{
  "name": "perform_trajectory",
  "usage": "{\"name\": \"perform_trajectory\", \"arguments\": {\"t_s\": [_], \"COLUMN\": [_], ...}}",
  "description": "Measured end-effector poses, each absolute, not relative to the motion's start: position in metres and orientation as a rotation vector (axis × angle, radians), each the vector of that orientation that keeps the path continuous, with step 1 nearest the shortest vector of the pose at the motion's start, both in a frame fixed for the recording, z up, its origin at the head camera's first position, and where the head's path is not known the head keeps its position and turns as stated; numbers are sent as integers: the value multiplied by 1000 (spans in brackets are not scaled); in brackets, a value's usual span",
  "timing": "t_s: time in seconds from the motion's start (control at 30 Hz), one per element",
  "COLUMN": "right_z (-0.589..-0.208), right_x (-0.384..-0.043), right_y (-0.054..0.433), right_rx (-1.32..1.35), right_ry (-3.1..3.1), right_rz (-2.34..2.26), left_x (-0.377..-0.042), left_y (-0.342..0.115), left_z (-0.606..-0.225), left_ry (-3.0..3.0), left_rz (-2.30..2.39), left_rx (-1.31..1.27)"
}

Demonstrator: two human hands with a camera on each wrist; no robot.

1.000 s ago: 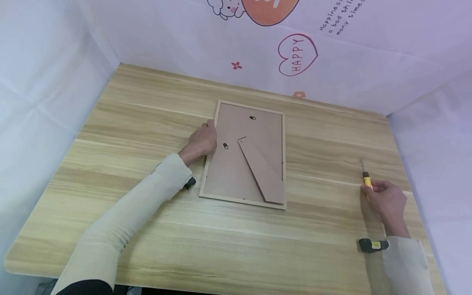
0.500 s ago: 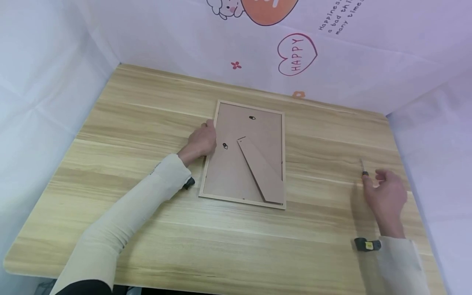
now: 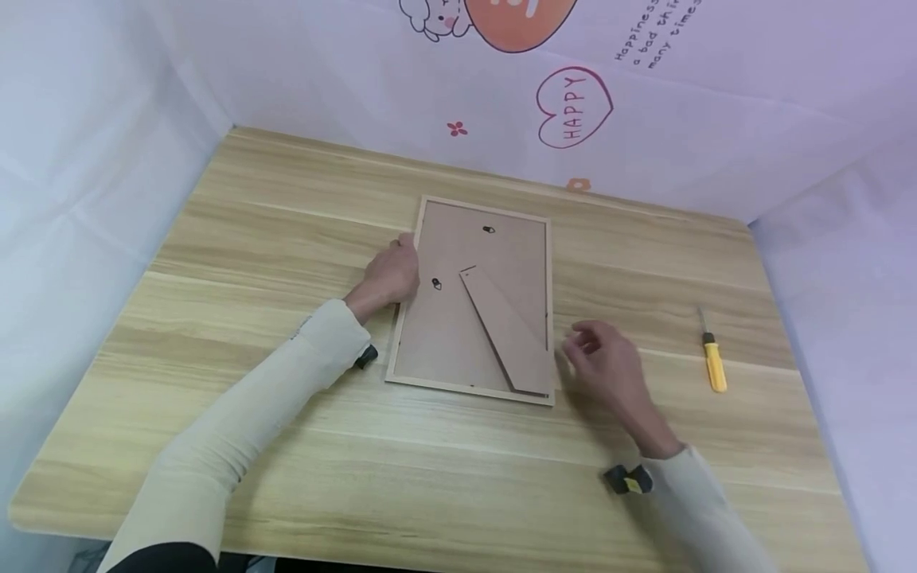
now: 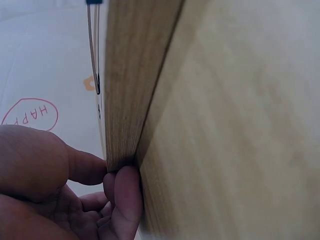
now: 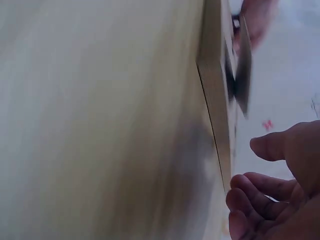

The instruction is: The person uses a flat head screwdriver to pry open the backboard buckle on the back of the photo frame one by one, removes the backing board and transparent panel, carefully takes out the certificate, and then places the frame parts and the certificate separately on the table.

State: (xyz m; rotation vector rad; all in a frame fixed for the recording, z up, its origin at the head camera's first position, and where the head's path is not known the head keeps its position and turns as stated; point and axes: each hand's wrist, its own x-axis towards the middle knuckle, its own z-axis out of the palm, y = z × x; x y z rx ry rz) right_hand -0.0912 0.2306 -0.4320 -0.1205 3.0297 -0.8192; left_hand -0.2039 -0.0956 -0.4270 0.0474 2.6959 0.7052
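A picture frame (image 3: 433, 342) lies back side up on the wooden table, its light wood edge around a brown backing board. The board's easel leg (image 3: 510, 342) slants toward the lower right corner. My left hand (image 3: 394, 272) grips the frame's left side; in the left wrist view, the thumb is over the wooden edge (image 4: 135, 75) and the fingers reach beneath it. Just off the right side hovers my right hand (image 3: 609, 366), fingers loosely bent and holding nothing. In the right wrist view, a gap shows between thumb and fingers beside the frame (image 5: 215, 95).
A yellow-handled screwdriver (image 3: 714, 366) lies at the table's right, shaft pointing to the back. Two small dark hangers (image 3: 489, 230) sit on the backing board. White printed cloth (image 3: 673, 135) encloses the table (image 3: 301, 477) at the back and sides.
My right hand has let go of the screwdriver, leaving it on the table, and has moved left to the frame's right side. The left hand and the frame have stayed in place.
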Motion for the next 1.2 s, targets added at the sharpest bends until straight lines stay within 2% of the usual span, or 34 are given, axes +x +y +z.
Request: {"name": "perform_trajectory", "arguments": {"t_s": [0.2,0.4,0.67,0.9,1.2], "right_z": [-441,-435,-424,-424,-428], "right_x": [-101,-115,-153,-190,-222], "right_y": [210,214,219,218,214], "right_rx": [-240,-195,-276,-210,-220], "right_ry": [2948,2926,2965,2906,2865], "right_rz": [-823,-784,-829,-835,-738], "left_x": [-204,-195,-156,-119,-93], "left_y": [-99,-107,-118,-118,-115], "left_z": [-430,-424,-416,-418,-425], "left_ry": [2703,2624,2572,2561,2656], "left_rz": [709,758,753,706,656], "left_rx": [68,136,248,255,285]}}
